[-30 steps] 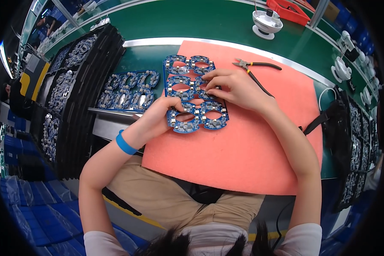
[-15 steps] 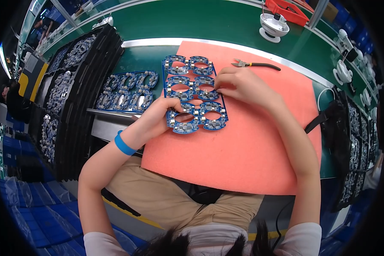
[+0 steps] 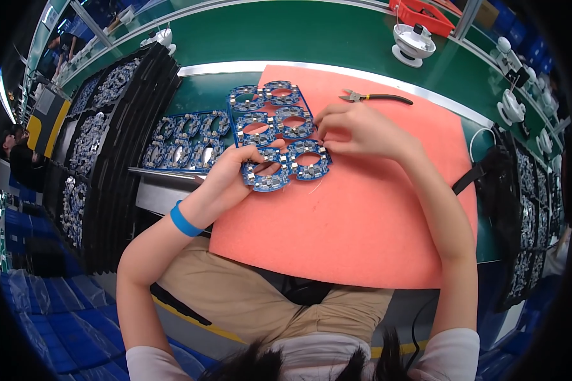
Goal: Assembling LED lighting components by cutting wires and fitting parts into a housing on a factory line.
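A blue circuit board panel [image 3: 275,124], made of several ring-shaped boards with round openings, is tilted above the salmon-coloured foam mat. My left hand [image 3: 232,171] grips its near left corner, the thumb on top and other fingers partly hidden beneath. At the panel's right edge is my right hand [image 3: 356,130], its fingers curled and pinched together. What lies between those fingertips, if anything, is hidden. Side cutters [image 3: 376,98] with black and yellow handles rest on the mat beyond my right hand. A fine pale strand [image 3: 316,187] shows by the panel's near edge.
Another blue board panel [image 3: 187,136] lies left of the foam mat [image 3: 362,235]. Black trays [image 3: 117,152] of boards stand stacked at far left, with more at the right edge. White round devices [image 3: 414,44] and a red bin [image 3: 426,18] sit at the back.
The panel has shifted slightly left and tilted, its near edge rising a little. My left hand still grips it. My right hand has moved slightly left along with the panel's edge.
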### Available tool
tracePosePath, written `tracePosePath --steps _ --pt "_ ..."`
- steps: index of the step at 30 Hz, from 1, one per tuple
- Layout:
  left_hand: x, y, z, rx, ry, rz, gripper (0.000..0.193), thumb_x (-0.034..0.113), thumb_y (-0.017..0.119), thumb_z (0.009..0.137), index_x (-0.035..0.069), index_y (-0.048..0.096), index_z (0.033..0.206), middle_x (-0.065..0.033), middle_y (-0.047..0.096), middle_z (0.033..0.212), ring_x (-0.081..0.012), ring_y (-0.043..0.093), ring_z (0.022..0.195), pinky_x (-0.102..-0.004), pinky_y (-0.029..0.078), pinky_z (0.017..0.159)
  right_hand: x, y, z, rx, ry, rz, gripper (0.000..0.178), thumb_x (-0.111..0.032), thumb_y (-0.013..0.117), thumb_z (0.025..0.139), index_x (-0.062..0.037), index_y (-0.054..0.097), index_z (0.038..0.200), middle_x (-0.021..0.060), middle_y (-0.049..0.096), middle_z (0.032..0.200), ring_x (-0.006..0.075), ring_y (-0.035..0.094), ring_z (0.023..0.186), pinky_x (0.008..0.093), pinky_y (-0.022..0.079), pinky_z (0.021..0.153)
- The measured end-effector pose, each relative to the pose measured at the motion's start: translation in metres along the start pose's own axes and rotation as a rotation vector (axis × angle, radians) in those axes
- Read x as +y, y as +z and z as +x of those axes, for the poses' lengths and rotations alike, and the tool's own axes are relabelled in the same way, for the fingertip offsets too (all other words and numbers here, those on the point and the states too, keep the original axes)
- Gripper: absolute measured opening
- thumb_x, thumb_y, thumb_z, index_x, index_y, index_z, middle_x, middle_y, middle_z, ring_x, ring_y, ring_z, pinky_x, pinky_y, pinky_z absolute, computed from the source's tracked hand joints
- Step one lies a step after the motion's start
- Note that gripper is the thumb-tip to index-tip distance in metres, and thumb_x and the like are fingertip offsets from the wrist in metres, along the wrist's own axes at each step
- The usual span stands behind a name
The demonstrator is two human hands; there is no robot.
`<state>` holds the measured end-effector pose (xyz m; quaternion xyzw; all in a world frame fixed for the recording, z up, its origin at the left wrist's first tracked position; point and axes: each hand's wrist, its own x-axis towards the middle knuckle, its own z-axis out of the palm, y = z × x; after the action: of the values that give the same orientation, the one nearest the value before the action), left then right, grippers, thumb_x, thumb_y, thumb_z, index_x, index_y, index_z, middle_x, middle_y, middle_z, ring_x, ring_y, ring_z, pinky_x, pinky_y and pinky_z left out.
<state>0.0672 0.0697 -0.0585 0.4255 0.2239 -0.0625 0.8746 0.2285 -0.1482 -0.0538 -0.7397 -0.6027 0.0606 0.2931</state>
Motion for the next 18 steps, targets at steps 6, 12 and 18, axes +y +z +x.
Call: tracePosePath --steps 6,12,18 --pt "0.001 0.005 -0.001 -0.002 0.046 0.018 0.039 -0.008 0.045 0.079 -0.011 0.053 0.118 -0.0161 0.062 0.117 -0.0138 0.046 0.066 -0.028 0.048 0.07 -0.017 0.001 -0.001 -0.14 0.004 -0.132 0.018 -0.01 0.068 0.079 -0.0017 0.068 0.095 0.0108 0.069 0.095 0.0286 0.067 0.085 0.0384 0.054 0.079" --pt "0.004 -0.004 0.0 -0.026 0.012 0.009 0.038 -0.011 0.042 0.084 -0.007 0.05 0.12 -0.0173 0.059 0.123 -0.0263 0.061 0.11 -0.035 0.057 0.089 -0.033 -0.003 0.006 -0.137 0.157 -0.087 0.012 -0.008 0.069 0.078 -0.0015 0.064 0.088 0.0095 0.068 0.09 0.0267 0.067 0.078 0.0395 0.054 0.074" --pt "0.003 -0.011 0.006 -0.087 -0.005 0.015 0.036 -0.011 0.042 0.083 -0.008 0.052 0.118 -0.017 0.06 0.12 -0.0256 0.063 0.104 -0.0338 0.057 0.086 -0.02 0.022 0.005 0.172 -0.224 -0.216 0.016 -0.017 0.073 0.079 -0.0044 0.063 0.084 0.0083 0.066 0.085 0.0262 0.065 0.08 0.0377 0.052 0.071"
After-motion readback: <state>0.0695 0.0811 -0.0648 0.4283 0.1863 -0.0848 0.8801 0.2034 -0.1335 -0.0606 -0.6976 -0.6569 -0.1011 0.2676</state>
